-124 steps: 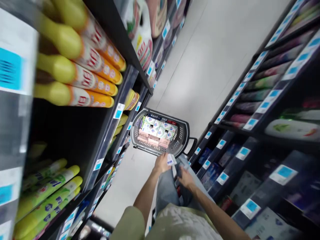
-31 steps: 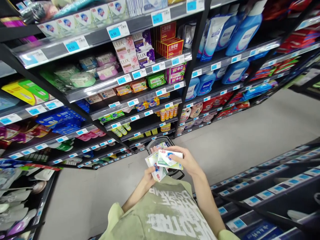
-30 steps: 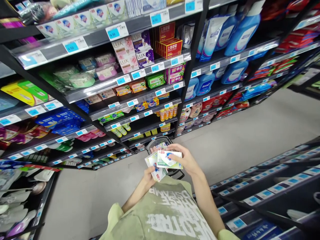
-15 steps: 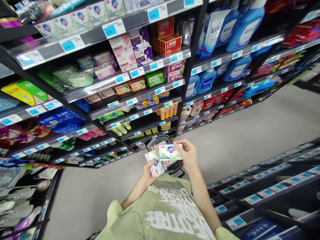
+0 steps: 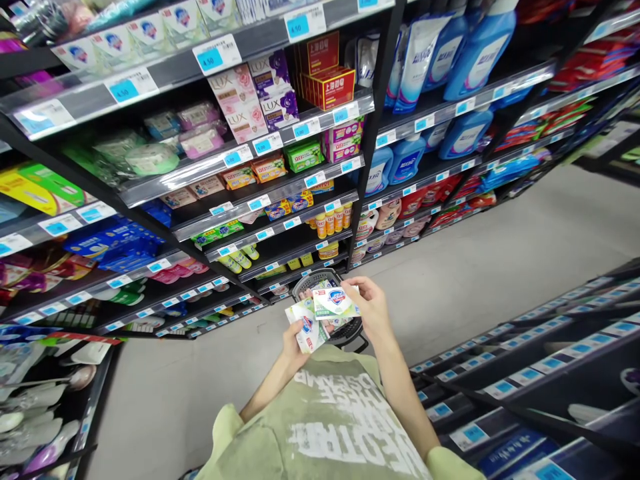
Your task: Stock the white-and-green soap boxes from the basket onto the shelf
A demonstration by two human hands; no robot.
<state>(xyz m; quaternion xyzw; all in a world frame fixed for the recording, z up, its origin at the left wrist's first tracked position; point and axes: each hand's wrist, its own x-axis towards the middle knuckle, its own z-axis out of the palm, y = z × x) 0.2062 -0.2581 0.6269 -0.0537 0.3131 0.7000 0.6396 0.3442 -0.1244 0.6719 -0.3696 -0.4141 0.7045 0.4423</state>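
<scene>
My right hand (image 5: pixel 374 312) grips a white and green soap box (image 5: pixel 334 302) with a blue and red shield logo, held flat in front of my chest. Just to its left, my left hand (image 5: pixel 293 341) is closed on a small stack of similar soap boxes (image 5: pixel 303 327). Both hands hover above a dark round shopping basket (image 5: pixel 320 284) on the floor, which holds more soap boxes and is partly hidden behind my hands.
Black shelves (image 5: pixel 280 193) ahead carry soap boxes, pink and purple LUX boxes (image 5: pixel 255 100), red boxes (image 5: pixel 327 77) and blue detergent bottles (image 5: pixel 465 47). Another shelf unit (image 5: pixel 540 353) stands close on my right. Grey floor (image 5: pixel 500 260) runs between them.
Four seconds ago I was bent over the basket reaching into it. Over the last second my hands with the soap boxes have risen slightly and the view has drifted a little.
</scene>
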